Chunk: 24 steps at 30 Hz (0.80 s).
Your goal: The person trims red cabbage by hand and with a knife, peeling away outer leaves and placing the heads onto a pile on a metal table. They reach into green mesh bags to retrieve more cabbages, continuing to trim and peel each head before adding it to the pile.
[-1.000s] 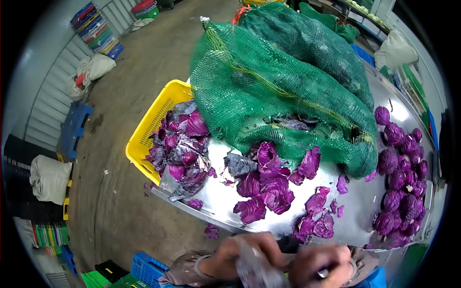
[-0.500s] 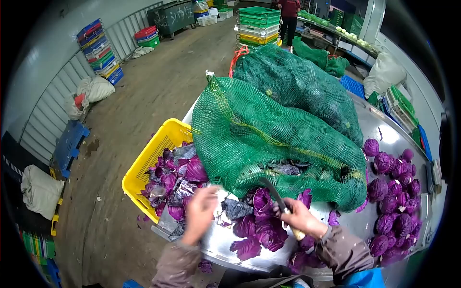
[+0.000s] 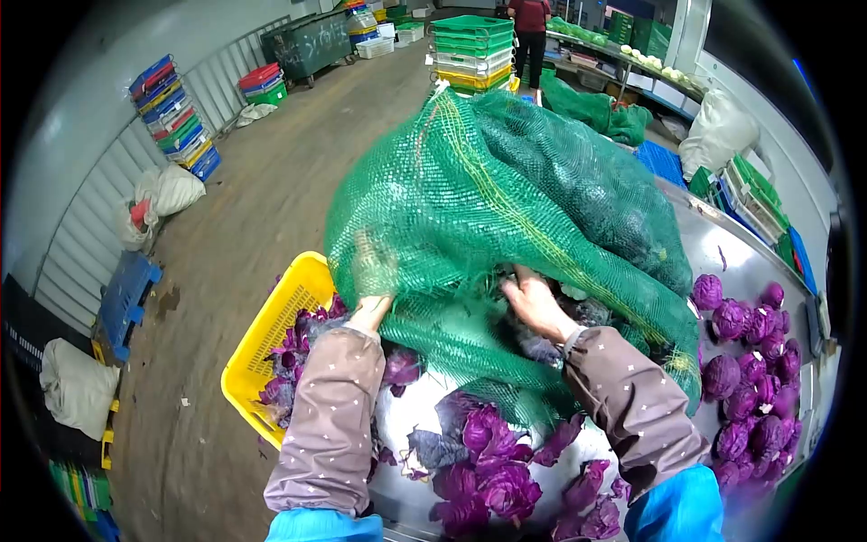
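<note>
A large green mesh bag [image 3: 433,190] lies across the metal table, its mouth facing me. My left hand [image 3: 374,271] is inside it under the raised netting, seen blurred through the mesh, its fingers seeming stretched upward. My right hand [image 3: 535,300] is at the bag's opening with fingers curled; what they hold is hidden, and no knife shows. Dark cabbage heads [image 3: 591,312] show in the opening beside it. Loose purple cabbage leaves [image 3: 492,447] lie below the hands. A yellow basket [image 3: 244,361] of purple leaves stands at the left.
Trimmed red cabbages [image 3: 741,370] are piled on the metal table [image 3: 722,248] at the right. A second full mesh bag [image 3: 596,172] lies behind the first. Stacked crates [image 3: 471,50] stand farther back, near a person in a dark red top [image 3: 529,18].
Both hands have moved forward to the mesh bag, the left one now under its netting. The bag's near side has been lifted and shifted left. The knife is no longer visible.
</note>
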Available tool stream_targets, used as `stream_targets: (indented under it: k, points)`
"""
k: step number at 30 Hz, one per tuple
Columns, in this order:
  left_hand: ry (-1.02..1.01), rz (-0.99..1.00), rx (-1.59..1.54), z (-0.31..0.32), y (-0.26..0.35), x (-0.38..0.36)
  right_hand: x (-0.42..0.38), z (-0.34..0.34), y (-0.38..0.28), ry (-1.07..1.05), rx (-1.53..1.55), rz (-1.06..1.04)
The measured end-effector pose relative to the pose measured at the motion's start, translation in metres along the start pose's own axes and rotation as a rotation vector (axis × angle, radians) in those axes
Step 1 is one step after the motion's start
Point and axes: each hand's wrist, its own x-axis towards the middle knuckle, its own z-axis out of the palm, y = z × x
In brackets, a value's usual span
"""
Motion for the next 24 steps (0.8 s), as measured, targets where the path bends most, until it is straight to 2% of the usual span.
stream_targets:
  k: [2, 3, 4, 6, 7, 8, 9, 10, 12, 13, 14, 15, 16, 17, 18, 19, 20, 21, 24]
  points:
    - [-0.323, -0.011, 0.401, -0.007, 0.010, -0.014, 0.009, 0.015, -0.001, -0.098, 0.181, 0.270]
    - [-0.484, -0.023, 0.601, -0.008, 0.008, -0.020, 0.014, 0.018, 0.001, -0.101, 0.119, 0.231]
    - [-0.493, -0.008, 0.544, -0.005, -0.006, -0.021, 0.021, 0.022, 0.003, -0.106, 0.056, 0.190]
    - [0.039, 1.113, 1.681, 0.014, -0.105, -0.039, 0.027, 0.047, 0.028, -0.074, 0.046, 0.167]
    - [0.032, 1.110, 1.680, 0.016, -0.099, -0.039, 0.026, 0.066, 0.070, 0.073, -0.256, -0.242]
    - [-0.202, 0.581, 1.179, 0.013, -0.080, -0.039, 0.025, 0.077, 0.091, 0.222, -0.554, -0.651]
    - [-0.384, 0.071, 0.644, 0.009, -0.058, -0.038, 0.025, 0.077, 0.092, 0.219, -0.552, -0.648]
    - [-0.386, 0.069, 0.645, 0.000, -0.027, -0.034, 0.028, 0.069, 0.074, 0.015, -0.428, -0.400]
    - [-0.066, 0.039, 0.421, -0.012, 0.027, -0.019, 0.036, 0.053, 0.034, -0.379, -0.168, 0.097]
    - [-0.060, 0.036, 0.423, -0.007, 0.026, -0.011, 0.028, 0.056, 0.018, -0.147, -0.081, 0.074]
    - [-0.006, 0.249, 0.339, -0.003, 0.023, -0.004, 0.029, 0.062, 0.030, -0.152, -0.079, 0.070]
    - [0.048, 0.464, 0.253, -0.002, 0.023, 0.002, 0.035, 0.065, 0.038, -0.204, -0.295, 0.014]
    - [0.048, 0.460, 0.257, -0.003, 0.024, 0.007, 0.038, 0.068, 0.045, -0.255, -0.511, -0.042]
    - [-0.173, 0.325, 0.333, -0.004, 0.025, 0.010, 0.039, 0.073, 0.052, -0.342, -0.791, -0.012]
    - [-0.395, 0.185, 0.402, -0.004, 0.026, 0.010, 0.038, 0.064, 0.053, -0.351, -0.790, -0.010]
    - [-0.287, 0.232, 0.369, -0.004, 0.011, 0.003, 0.037, 0.052, 0.056, -0.169, -0.751, -0.284]
    - [-0.300, 0.216, 0.421, -0.006, -0.001, -0.003, 0.035, 0.044, 0.059, 0.017, -0.696, -0.551]
    - [-0.378, 0.186, 0.505, -0.012, -0.011, -0.013, 0.032, 0.041, 0.059, -0.014, -0.649, -0.519]
    - [-0.541, 0.166, 0.639, -0.023, -0.029, -0.037, 0.036, 0.044, 0.054, -0.221, -0.481, -0.234]
